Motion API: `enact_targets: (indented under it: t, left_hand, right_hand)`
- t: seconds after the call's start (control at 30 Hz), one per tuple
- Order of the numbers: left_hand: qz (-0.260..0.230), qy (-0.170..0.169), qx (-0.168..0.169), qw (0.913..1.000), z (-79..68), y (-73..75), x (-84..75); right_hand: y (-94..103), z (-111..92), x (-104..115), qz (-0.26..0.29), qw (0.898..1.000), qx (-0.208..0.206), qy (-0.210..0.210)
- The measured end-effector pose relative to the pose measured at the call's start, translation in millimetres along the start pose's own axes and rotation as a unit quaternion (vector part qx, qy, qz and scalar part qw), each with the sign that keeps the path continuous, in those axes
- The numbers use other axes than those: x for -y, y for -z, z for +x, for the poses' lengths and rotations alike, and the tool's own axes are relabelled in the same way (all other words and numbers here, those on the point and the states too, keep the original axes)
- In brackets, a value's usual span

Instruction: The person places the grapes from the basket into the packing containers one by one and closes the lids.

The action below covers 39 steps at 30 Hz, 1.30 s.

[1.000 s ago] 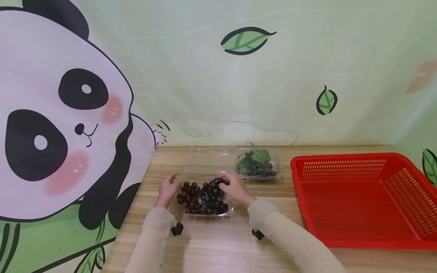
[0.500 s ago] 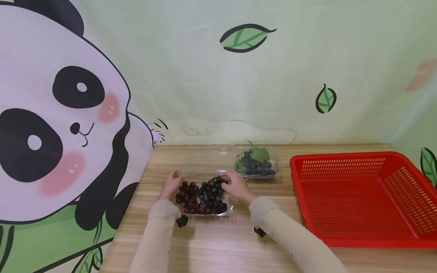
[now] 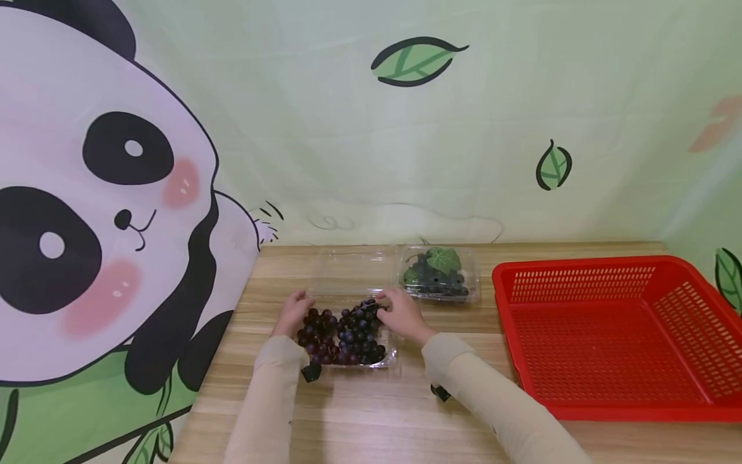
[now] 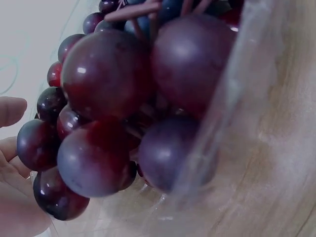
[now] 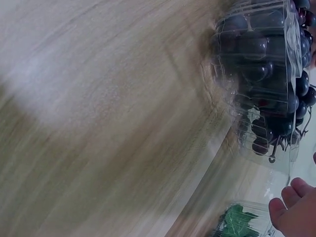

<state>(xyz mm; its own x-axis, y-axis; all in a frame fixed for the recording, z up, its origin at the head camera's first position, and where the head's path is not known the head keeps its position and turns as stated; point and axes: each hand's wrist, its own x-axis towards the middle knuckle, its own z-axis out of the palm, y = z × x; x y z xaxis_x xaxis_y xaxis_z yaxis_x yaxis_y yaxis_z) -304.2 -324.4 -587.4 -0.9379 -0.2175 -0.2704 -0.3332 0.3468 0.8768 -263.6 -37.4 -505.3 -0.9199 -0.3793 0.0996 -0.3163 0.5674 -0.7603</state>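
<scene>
A clear plastic clamshell box (image 3: 388,356) lies open on the table, its lid (image 3: 353,270) folded back toward the wall. Inside it are a bunch of red grapes (image 3: 319,335) on the left and a bunch of dark purple grapes (image 3: 359,335) on the right. My left hand (image 3: 292,314) is at the box's back left corner; in the left wrist view its thumb and fingers stand apart beside the red grapes. At the back right corner is my right hand (image 3: 402,314), fingertips close to the lid's hinge side. The right wrist view shows its fingers (image 5: 291,200) loosely bent, apart from the grapes.
Behind my right hand sits another clear box (image 3: 472,274), holding dark grapes with green leaves (image 3: 444,260). A red perforated plastic basket (image 3: 580,410) stands at the right. The wooden table (image 3: 371,419) ends at a cloth backdrop with a panda print.
My left hand has moved slightly inward, to the box's back left corner. The box with the leafy grapes has shifted slightly right. My right hand has barely moved.
</scene>
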Motion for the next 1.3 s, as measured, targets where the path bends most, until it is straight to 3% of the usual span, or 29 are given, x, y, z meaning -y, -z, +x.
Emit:
enact_targets:
  t: [0.07, 0.2, 0.23, 0.3, 0.33, 0.43, 0.63, 0.77, 0.8, 0.93, 1.0, 1.03, 1.2, 1.3]
  left_hand:
    - [-0.011, -0.013, 0.003, 0.9999, 1.9, 0.6, 2.1]
    - [-0.034, -0.04, 0.011, 0.9986, 34.2, 3.3, 35.2]
    - [-0.037, -0.049, 0.006, 0.9981, 52.0, 3.4, 53.4]
    - [-0.048, -0.045, 0.015, 0.9977, 59.2, 4.3, 60.2]
    - [-0.049, -0.035, 0.019, 0.998, 59.3, 4.7, 59.2]
    - [-0.059, -0.051, 0.014, 0.9968, 61.8, 4.0, 62.7]
    - [-0.032, 0.001, 0.003, 0.9995, 30.2, 1.0, 25.5]
    - [-0.034, -0.026, -0.002, 0.9991, 34.3, 2.6, 30.9]
    - [-0.041, -0.035, 0.003, 0.9986, 27.7, 3.2, 25.1]
    - [-0.031, -0.029, -0.005, 0.9991, 38.9, 0.0, 34.7]
    - [-0.035, -0.016, -0.002, 0.9993, 27.7, -1.0, 22.4]
    - [-0.03, -0.006, -0.006, 0.9995, 31.6, -1.9, 24.8]
    - [-0.029, 0.045, 0.004, 0.9985, -41.4, -3.8, -53.6]
    - [-0.027, 0.056, 0.004, 0.9981, -74.0, -4.1, -89.1]
  right_hand:
    - [0.6, 0.8, -0.2, -0.001, 1.0, -0.001, -0.002]
    - [2.0, 2.8, -2.2, 0.0, 1.0, -0.005, -0.003]
    - [2.3, 3.6, -3.0, 0.001, 1.0, -0.006, -0.003]
    - [2.5, 5.2, -5.3, 0.003, 1.0, -0.007, -0.006]
    - [2.8, 6.1, -6.5, 0.005, 1.0, -0.006, -0.006]
    - [3.6, 7.9, -9.5, 0.014, 1.0, 0.008, -0.023]
    - [7.3, 8.6, -11.7, 0.033, 0.998, 0.047, -0.038]
    - [11.0, 11.1, -11.0, 0.033, 0.997, 0.066, -0.036]
    - [11.4, 12.1, -11.7, 0.029, 0.997, 0.071, -0.033]
    - [11.5, 14.7, -14.5, 0.015, 0.997, 0.077, -0.026]
    - [10.9, 14.8, -14.2, 0.02, 0.997, 0.067, -0.029]
    - [10.6, 14.6, -13.6, 0.027, 0.997, 0.058, -0.032]
    - [7.1, 13.0, -12.6, 0.053, 0.997, -0.003, -0.047]
    - [4.0, 13.0, -13.7, 0.057, 0.997, -0.029, -0.052]
